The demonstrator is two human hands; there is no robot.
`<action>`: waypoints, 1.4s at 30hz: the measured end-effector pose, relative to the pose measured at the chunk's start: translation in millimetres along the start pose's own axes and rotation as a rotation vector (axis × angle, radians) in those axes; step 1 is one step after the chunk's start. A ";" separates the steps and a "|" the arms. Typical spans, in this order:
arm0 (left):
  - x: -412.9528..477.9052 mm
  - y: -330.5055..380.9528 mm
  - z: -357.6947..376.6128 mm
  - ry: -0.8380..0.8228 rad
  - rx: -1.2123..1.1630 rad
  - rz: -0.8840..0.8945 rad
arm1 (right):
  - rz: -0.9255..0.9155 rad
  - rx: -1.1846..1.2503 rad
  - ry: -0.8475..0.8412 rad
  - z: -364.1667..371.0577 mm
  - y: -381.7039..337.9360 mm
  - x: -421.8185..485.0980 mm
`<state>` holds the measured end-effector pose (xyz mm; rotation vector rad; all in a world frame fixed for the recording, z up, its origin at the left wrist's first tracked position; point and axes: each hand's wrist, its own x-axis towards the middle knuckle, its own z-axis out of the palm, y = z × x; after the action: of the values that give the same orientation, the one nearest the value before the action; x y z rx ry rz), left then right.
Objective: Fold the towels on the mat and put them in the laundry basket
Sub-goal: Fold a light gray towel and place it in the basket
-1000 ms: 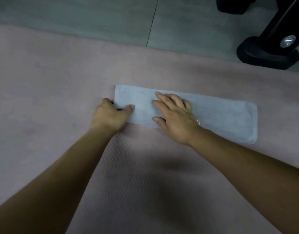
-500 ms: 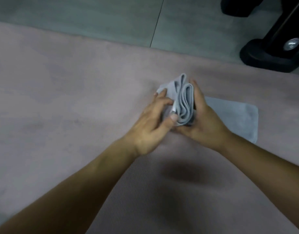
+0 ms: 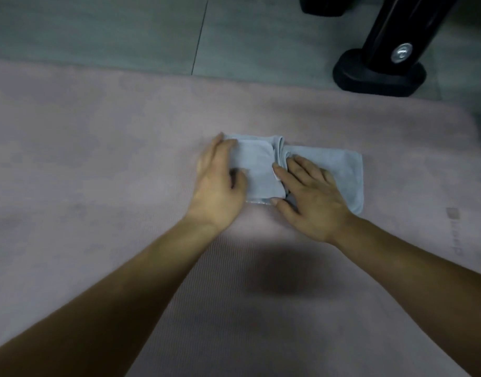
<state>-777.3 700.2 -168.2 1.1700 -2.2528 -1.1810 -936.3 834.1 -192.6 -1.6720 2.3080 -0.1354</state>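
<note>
The towel (image 3: 258, 170) lies on the mat (image 3: 98, 159) at the centre of the frame, a pale blue cloth partly folded. Its left part is doubled over into a rough square, a bunched ridge of layers stands up in the middle, and a single flat layer runs out to the right.

The left hand (image 3: 220, 180) lies flat on the left edge of the folded square, fingers straight and spread, holding nothing. The right hand (image 3: 312, 194) rests on the flat layer just right of the ridge, fingers straight and pointing left against the layers, with the thumb at the near edge. It pinches nothing that I can see.

The towel looks light, thin and limp. It should crease easily but hold no shape of its own, so the stacked layers are likely to slide or spring open if let go. The mat looks grippy enough to keep the bottom layer in place. The best hold seems to be at the corners of the free right end for the next fold, then under the whole bundle with a palm on top for carrying.

The basket is not in view. A black stand (image 3: 378, 77) sits on the grey floor (image 3: 125, 28) at the upper right.
</note>
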 end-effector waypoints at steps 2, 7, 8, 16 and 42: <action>12.6 -8.3 -6.6 0.026 0.019 -0.238 | -0.006 -0.024 -0.009 0.8 -1.8 -1.4; 34.7 -16.8 -14.3 -0.193 -0.100 -0.490 | 0.050 0.005 -0.050 -5.5 -13.3 -3.9; 36.8 -17.0 -15.0 -0.203 -0.108 -0.494 | 0.064 0.016 -0.034 -9.3 -17.5 -1.7; 32.2 3.5 -20.0 -0.236 -0.213 -0.506 | 0.106 0.175 0.103 -16.1 -59.5 6.7; 16.6 67.2 34.2 -0.523 0.092 -0.038 | 0.877 1.088 0.201 -41.6 36.7 -29.1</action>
<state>-842.6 725.9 -136.2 1.0263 -2.6936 -1.5582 -973.4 869.5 -156.7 -0.1103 2.1625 -1.1212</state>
